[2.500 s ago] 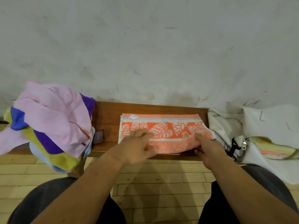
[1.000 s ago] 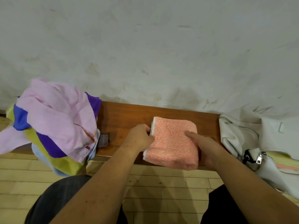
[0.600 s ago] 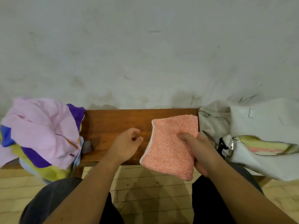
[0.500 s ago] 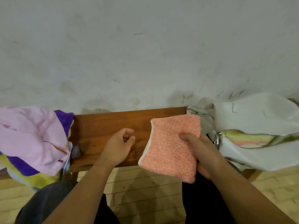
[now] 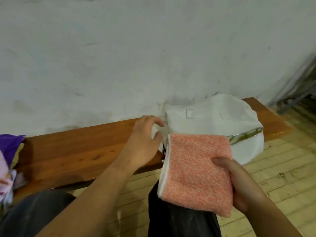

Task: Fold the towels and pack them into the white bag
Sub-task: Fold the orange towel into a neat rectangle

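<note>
So the right thumb [image 5: 220,163] is pressed flat on top of the folded salmon-orange terry towel [image 5: 193,173]. The rest of the right hand [image 5: 242,187] wraps under its 3 o'clock edge, so that's a solid grip, though the fingers underneath are hidden by the cloth. The left fingertips [image 5: 158,124] are curled onto the 9 o'clock corner of the soft white fabric bag [image 5: 213,117]. It looks like the left hand [image 5: 142,144] is pinching a bit of the fabric there.

The towel is up in the air over the person's right knee, at roughly 6 o'clock from the bag and not inside yet. The bag sits on the reddish-brown wooden bench [image 5: 77,151].

Handling-wise, I'd guess it's light, floppy and fuzzy, so it won't slip. The folds will flop open if you grab one layer, though. Best to clamp right across the whole stack, like now, away from the white hem at 9 o'clock where the loose edges show. The bag looks limp too, so someone has to hold the mouth open.

Hard to see:
- The bag's mouth is mostly behind the towel. Only a sliver at its 3 o'clock end shows something yellowish-green inside, and I can't say what.
- There's a dark bit between the left hand and the towel that I can't make out.
- The pile of purple and pink cloths [image 5: 7,151] is cut off at the frame's 9 o'clock edge, so no idea how many are left.
</note>
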